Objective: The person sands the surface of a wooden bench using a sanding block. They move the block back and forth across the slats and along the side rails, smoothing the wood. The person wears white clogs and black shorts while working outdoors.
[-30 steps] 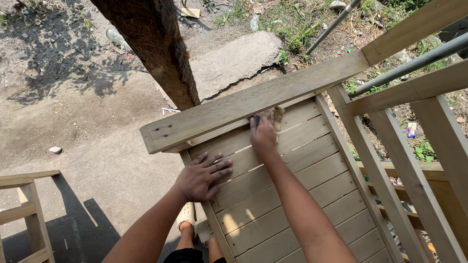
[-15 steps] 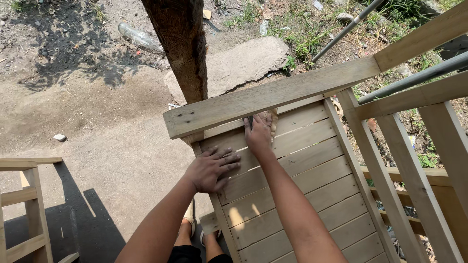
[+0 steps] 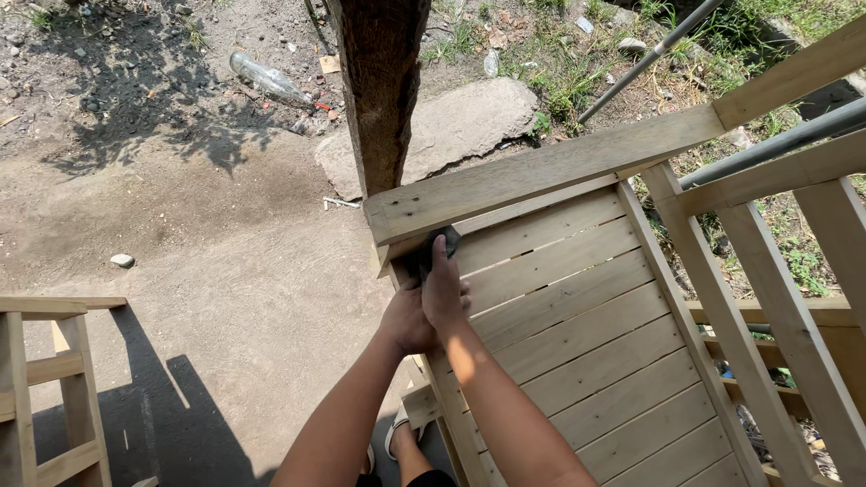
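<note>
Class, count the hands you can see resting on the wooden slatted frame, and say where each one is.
2. The right hand presses a dark pad on the top slat below the top rail. The left hand grips the frame's left edge beside it.

Outdoor yard used as rough carpentry spot — bare packed dirt ground (image 3: 225, 298) in hard sunlight, no floor or roof in view. Unfinished pale slatted wooden frame (image 3: 577, 325) stands on dirt, second raw-wood frame (image 3: 45, 388) at left. Dark tree trunk (image 3: 379, 90) rises just behind, flat stone slab (image 3: 460, 122) at its foot. Weedy grass (image 3: 559, 72), discarded clear plastic bottle (image 3: 266, 79), scattered litter — untended plot.
</note>
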Tool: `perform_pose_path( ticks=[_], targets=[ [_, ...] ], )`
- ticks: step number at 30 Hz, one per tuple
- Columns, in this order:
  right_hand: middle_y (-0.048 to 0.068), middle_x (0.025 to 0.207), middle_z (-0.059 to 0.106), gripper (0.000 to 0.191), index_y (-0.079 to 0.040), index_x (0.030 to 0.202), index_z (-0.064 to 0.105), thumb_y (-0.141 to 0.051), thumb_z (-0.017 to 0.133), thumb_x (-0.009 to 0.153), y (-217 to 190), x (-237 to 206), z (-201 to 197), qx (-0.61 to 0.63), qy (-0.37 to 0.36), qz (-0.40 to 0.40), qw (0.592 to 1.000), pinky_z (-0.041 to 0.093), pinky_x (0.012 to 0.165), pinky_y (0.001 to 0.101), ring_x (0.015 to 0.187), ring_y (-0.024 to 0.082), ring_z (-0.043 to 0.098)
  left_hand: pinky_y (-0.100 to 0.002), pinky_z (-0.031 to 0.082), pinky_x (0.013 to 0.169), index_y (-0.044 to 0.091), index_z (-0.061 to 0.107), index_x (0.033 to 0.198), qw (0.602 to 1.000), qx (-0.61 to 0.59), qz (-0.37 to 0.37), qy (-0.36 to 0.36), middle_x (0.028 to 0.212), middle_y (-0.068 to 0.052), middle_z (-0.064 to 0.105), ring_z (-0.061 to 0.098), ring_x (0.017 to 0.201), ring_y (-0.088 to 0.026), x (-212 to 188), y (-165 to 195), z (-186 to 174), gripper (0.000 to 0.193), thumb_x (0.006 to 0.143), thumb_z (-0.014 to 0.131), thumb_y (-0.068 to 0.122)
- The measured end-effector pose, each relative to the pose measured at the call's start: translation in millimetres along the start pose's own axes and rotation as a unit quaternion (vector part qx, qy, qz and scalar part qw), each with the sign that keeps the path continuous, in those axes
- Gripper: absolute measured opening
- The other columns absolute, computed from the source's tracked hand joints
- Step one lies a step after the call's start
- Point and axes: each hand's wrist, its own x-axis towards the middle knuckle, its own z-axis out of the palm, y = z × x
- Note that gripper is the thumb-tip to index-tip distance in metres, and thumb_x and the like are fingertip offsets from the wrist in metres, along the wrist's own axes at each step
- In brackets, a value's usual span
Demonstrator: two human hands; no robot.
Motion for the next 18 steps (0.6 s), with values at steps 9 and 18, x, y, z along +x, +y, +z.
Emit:
perform_pose_path(
  ticks=[9, 18],
  targets=[
    [0.007, 0.131, 0.061, 0.060, 0.003, 0.141, 0.050, -0.044, 0.053, 0.105, 0.0, -24.9, 34.6, 0.331, -0.057, 0.013, 0.942, 0.044, 0.109, 0.0305, 0.119, 0.016, 0.057, -0.039, 0.053, 0.095, 0.008, 0.081, 0.099, 0.944, -0.145, -0.223, 0.196, 0.109, -0.006, 0.079, 0.072, 0.114, -0.029, -75.9, 48.9, -62.9, 0.014, 0.089, 0.073, 0.015],
    [0.004, 0.113, 0.064, 0.050, 0.001, 0.132, 0.055, -0.042, 0.044, 0.109, 9.6, -39.0, 56.5, 0.228, 0.016, -0.015, 0.973, 0.048, 0.088, 0.0300, 0.099, 0.012, 0.057, -0.040, 0.054, 0.093, 0.011, 0.074, 0.120, 0.954, -0.128, -0.237, 0.129, 0.108, -0.012, 0.076, 0.072, 0.104, -0.030, 92.1, -14.3, -192.4, 0.032, 0.105, 0.053, 0.029]
  ],
)
